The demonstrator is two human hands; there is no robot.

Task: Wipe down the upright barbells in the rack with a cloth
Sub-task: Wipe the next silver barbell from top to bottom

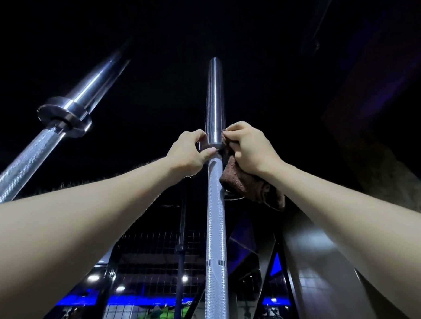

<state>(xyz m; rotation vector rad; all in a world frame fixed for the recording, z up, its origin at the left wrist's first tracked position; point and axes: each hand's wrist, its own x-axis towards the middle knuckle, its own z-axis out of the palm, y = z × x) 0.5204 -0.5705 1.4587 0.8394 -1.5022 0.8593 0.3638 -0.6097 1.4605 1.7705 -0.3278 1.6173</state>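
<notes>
Head view, looking steeply up in a dark gym. Center barbell (215, 207) stands upright, knurled shaft running from bottom center up to its collar, smooth sleeve (214, 99) above that, top end far up in frame. Both arms reach up to the collar zone.

Left hand (188, 152) comes in from the left: fingers curled around the bar at the collar, thumb lying across the front just under the sleeve's base, so it grips the center barbell.

Right hand (248, 148) comes in from the right: fingers clenched on a brown cloth (244, 182), pinching its top edge against the right side of the sleeve's base. Rest of the cloth hangs bunched below the right wrist, touching the right side of the knurled shaft. Cannot tell whether the cloth wraps behind the bar.

Second barbell (35, 152) on the left, leaning up and to the right in the wide-angle view, collar flange and shiny sleeve above a knurled shaft; well apart from both hands, untouched.

Thin dark bar (181, 233) stands just left of the center barbell, farther back. Wire mesh panel (148, 253) behind, blue light strip (129, 301) low in frame, small round lights near it. Dark metal frame beams (313, 263) on the lower right.
</notes>
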